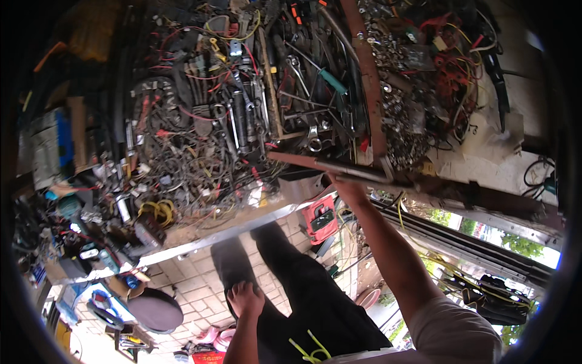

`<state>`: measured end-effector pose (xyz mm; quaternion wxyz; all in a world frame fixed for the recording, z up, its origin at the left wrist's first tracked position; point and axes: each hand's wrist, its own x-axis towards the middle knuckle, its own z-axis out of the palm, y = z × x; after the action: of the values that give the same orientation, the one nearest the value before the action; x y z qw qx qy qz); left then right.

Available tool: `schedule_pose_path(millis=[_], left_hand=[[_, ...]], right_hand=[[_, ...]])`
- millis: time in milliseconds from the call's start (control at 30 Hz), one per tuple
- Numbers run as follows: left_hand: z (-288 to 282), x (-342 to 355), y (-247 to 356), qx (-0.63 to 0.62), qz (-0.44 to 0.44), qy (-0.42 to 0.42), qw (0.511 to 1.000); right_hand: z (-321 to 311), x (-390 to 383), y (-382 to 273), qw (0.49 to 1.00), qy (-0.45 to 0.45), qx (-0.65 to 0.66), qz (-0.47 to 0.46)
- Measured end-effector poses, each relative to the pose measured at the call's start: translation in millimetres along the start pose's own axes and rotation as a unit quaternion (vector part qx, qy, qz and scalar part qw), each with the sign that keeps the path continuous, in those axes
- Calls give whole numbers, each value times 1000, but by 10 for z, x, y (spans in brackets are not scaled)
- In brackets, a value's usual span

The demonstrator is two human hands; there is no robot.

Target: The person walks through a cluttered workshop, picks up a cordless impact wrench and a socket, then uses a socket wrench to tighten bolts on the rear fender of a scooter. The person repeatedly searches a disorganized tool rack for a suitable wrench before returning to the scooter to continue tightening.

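Note:
A cluttered workbench (182,233) spreads out before me, its upper area filled with hand tools. My right hand (350,187) reaches to the bench's front edge, against a rusty brown metal bar (297,159). Its fingers are partly hidden there and blurred, so their grip does not show. Just beyond lie a ring spanner (313,141), a green-handled screwdriver (332,80) and several other spanners. My left hand (245,298) rests on my left thigh with its fingers loosely spread, holding nothing.
Nuts and bolts (397,130) fill the section right of a rusty upright divider (371,91). Tangled wires and small parts (182,158) cover the left side. Below the bench stand a red case (318,219) and a round stool (156,310) on paving. Yellow cable (159,212) lies near the edge.

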<state>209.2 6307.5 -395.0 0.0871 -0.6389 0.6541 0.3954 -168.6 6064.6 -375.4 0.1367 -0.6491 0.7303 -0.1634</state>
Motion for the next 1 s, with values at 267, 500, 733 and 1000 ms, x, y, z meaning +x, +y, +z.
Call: schedule_pose_path(millis=[267,500,733,1000], left_hand=[[172,322,269,-21,-29,40,999],[286,354,293,-40,-36,20,998],[300,358,333,-42,-44,28,998],[258,398,398,-41,-48,56,996]], right_hand=[[376,904,481,990,85,-105,39],[202,1381,564,970,-43,-217,102],[-165,810,274,990,-83,-114,13],[-468,487,315,973,64,-222,11]])
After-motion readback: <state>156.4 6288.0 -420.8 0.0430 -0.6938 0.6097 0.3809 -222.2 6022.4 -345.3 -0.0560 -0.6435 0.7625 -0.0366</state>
